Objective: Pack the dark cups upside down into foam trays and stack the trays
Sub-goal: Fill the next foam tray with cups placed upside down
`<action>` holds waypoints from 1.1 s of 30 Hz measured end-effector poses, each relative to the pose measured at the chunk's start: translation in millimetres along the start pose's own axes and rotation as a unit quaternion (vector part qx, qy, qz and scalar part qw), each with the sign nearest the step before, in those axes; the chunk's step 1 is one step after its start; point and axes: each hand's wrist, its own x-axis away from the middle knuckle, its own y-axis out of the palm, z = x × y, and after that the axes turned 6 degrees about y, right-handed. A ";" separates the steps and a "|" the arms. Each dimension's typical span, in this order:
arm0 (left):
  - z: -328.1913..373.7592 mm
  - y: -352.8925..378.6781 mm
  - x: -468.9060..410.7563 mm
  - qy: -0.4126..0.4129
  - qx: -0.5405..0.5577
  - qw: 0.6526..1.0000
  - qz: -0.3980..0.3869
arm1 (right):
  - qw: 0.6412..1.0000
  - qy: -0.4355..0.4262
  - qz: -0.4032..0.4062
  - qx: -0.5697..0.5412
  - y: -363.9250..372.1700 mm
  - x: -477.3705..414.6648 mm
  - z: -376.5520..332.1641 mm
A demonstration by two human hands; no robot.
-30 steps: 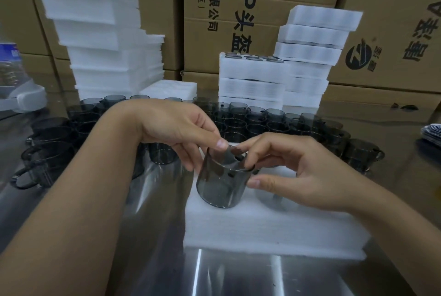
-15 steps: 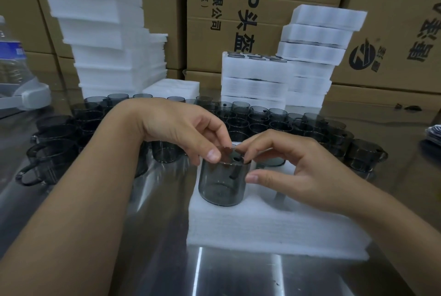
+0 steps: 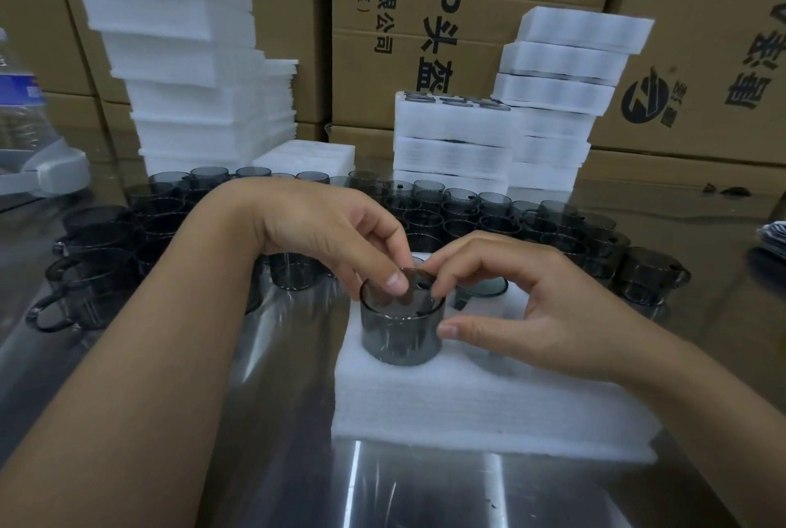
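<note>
With left hand (image 3: pixel 340 238) and right hand (image 3: pixel 531 306), both pinching the dark cup (image 3: pixel 402 327) by its top edge, seating it at ten o'clock on the foam tray (image 3: pixel 468 408). Worth pressing straight down, evenly, holding it level until fully sunk.

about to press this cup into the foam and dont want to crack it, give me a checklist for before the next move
1. Grip: left hand and right hand both pinch the dark cup at its top: ok.
2. Cup's lower end on the foam tray, left rear corner: ok.
3. Cup upside down: cannot tell, see-through wall.
4. Fully seated in its pocket: not ok, most of the wall stands above the foam.
5. The seated cup behind it stands apart: ok.
</note>
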 end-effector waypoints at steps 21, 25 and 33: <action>-2.5 -0.2 -4.1 0.010 0.011 0.999 0.036 | 0.996 0.077 -0.026 0.040 1.9 -2.3 -1.7; -3.3 1.3 -5.3 0.000 0.021 0.999 0.033 | 0.996 0.080 -0.018 0.040 2.9 -3.0 -2.2; 2.7 3.6 -3.0 -0.029 0.006 0.999 0.042 | 0.995 0.079 -0.029 0.051 -0.6 -4.1 1.4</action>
